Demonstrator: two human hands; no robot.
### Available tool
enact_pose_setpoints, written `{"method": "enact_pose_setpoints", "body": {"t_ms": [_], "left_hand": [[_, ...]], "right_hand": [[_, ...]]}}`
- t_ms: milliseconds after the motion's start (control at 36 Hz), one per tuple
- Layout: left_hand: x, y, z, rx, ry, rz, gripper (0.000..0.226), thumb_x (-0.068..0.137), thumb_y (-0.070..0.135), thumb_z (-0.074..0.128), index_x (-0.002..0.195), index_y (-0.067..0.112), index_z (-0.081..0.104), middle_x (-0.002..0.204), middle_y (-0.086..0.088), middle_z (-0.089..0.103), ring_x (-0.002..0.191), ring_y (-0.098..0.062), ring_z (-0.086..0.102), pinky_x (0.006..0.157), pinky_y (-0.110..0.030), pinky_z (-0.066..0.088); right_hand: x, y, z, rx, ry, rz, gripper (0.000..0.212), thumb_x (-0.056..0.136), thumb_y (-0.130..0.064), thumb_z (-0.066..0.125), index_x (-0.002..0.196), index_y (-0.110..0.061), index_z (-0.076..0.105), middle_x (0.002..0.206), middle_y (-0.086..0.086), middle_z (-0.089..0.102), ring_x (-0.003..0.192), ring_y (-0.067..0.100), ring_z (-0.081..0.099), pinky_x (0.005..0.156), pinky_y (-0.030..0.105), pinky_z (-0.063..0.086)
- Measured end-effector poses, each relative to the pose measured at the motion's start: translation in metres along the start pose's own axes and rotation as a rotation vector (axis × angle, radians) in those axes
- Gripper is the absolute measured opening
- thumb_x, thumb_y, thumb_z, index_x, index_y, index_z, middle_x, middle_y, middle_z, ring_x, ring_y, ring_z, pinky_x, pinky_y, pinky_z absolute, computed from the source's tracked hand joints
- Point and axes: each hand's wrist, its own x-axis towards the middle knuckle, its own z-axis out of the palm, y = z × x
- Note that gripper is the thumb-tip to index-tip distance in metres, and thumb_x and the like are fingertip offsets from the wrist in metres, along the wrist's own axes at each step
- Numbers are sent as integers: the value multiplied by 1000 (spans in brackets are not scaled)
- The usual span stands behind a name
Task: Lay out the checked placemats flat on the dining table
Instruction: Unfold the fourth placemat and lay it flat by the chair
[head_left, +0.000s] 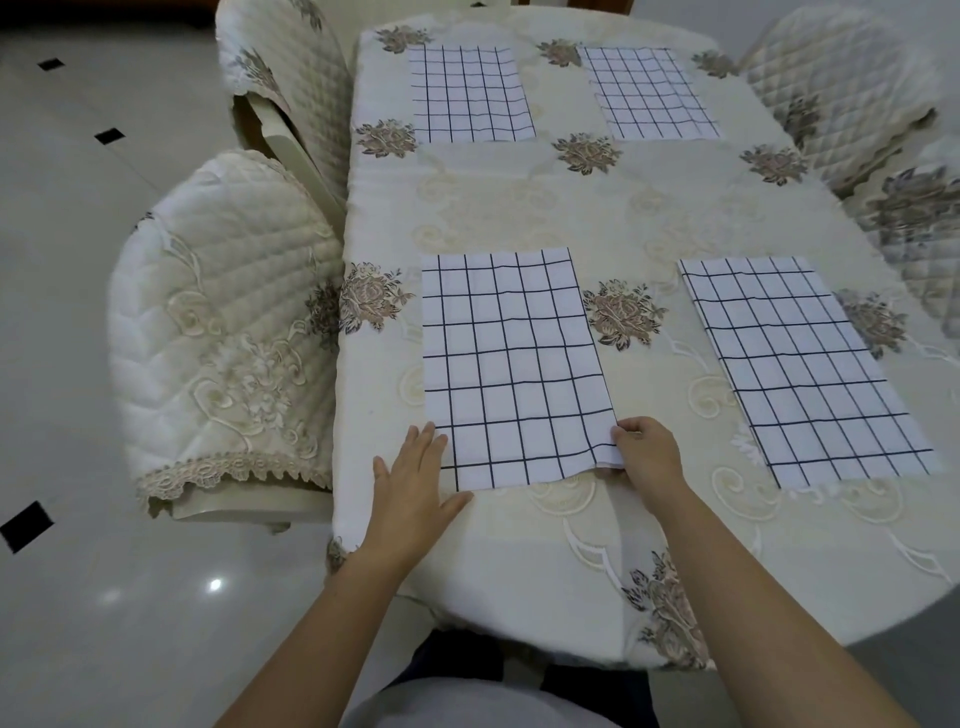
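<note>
1. Four checked mats down on the dining table (519, 218), two far and two near, one by each chair so each seat gets its own.
2. Near left mat (511, 364) lying right in front, between both hands, close to the table edge.
3. Left hand (415, 480) spread open and flat, palm down, pressing on the mat's near left corner, likely to stop it sliding.
4. Right hand (647, 452) pinching the mat's near right corner, lifted a tiny bit there, likely to tug it straight.
5. Near right mat (802, 366) sitting a bit crooked, well apart from the hands.
6. Far left mat (470, 93) and far right mat (649, 93) lying flat.
7. Nearly done, by the look of it.
</note>
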Motion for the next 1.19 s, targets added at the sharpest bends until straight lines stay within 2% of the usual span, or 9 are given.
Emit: {"method": "enact_pose_setpoints", "body": {"t_ms": [167, 278, 417, 611, 806, 889, 1000, 1111, 1194], "left_hand": [[-1, 1, 2, 12, 11, 21, 64, 94, 41, 46, 147, 18, 20, 158, 5, 6, 145, -10, -3, 115, -48, 0], [-2, -1, 3, 10, 19, 30, 62, 94, 40, 46, 146, 17, 23, 157, 4, 9, 145, -10, -2, 115, -48, -1], [-2, -1, 4, 11, 38, 33, 61, 94, 40, 47, 145, 17, 25, 157, 4, 11, 145, -11, -1, 116, -48, 0], [-2, -1, 5, 28, 56, 37, 59, 94, 39, 48, 144, 15, 28, 157, 2, 13, 145, -12, 2, 116, -48, 4], [1, -7, 11, 31, 105, 57, 58, 83, 34, 66, 131, 7, 49, 148, -9, 37, 142, -27, 24, 109, -59, 18], [4, -7, 14, 193, 122, 94, 61, 63, 45, 80, 109, 9, 62, 126, -15, 59, 123, -38, 50, 86, -68, 38], [8, 6, 17, 348, 181, 202, 69, 58, 60, 74, 108, 15, 56, 123, -10, 61, 121, -33, 53, 88, -65, 39], [16, 29, 18, 355, 143, 279, 74, 54, 51, 81, 111, 13, 54, 123, -10, 62, 119, -31, 55, 90, -60, 42], [25, 38, 20, 330, 122, 255, 67, 53, 27, 87, 113, 7, 63, 122, -13, 63, 117, -32, 57, 87, -58, 45]], "right_hand": [[-4, -4, -2, 17, -34, 12, 3, 90, -13, 52, 90, -11, 55, 93, 11, 60, 86, 35, 63, 76, 50, 55], [-4, -5, -2, -2, -32, 5, 5, 91, -12, 51, 88, -11, 54, 92, 10, 60, 83, 33, 62, 74, 46, 55], [-3, -7, 0, -5, -32, 1, 7, 92, -12, 49, 94, -8, 54, 90, 9, 59, 66, 26, 60, 52, 31, 48], [-5, -8, -3, -3, -61, 0, 9, 93, -12, 48, 96, -6, 54, 84, 4, 59, 55, 22, 60, 52, 31, 52], [-10, -10, -4, 68, -145, 7, 12, 93, -15, 51, 98, -4, 54, 88, 13, 63, 46, 19, 60, 42, 23, 46], [-15, -14, -3, 129, -220, 32, 14, 92, -13, 54, 100, -2, 54, 81, 8, 63, 48, 15, 62, 41, 21, 46], [-20, -20, 3, 260, -353, 65, 8, 91, -5, 51, 97, -5, 56, 85, 14, 68, 55, 26, 68, 44, 26, 49], [-22, -25, 4, 352, -421, 71, 19, 91, -4, 48, 108, -2, 56, 95, 22, 71, 74, 39, 70, 55, 32, 52], [-22, -27, 2, 367, -442, 62, 20, 91, -4, 49, 109, 0, 56, 93, 22, 71, 71, 38, 70, 55, 32, 53]]}}
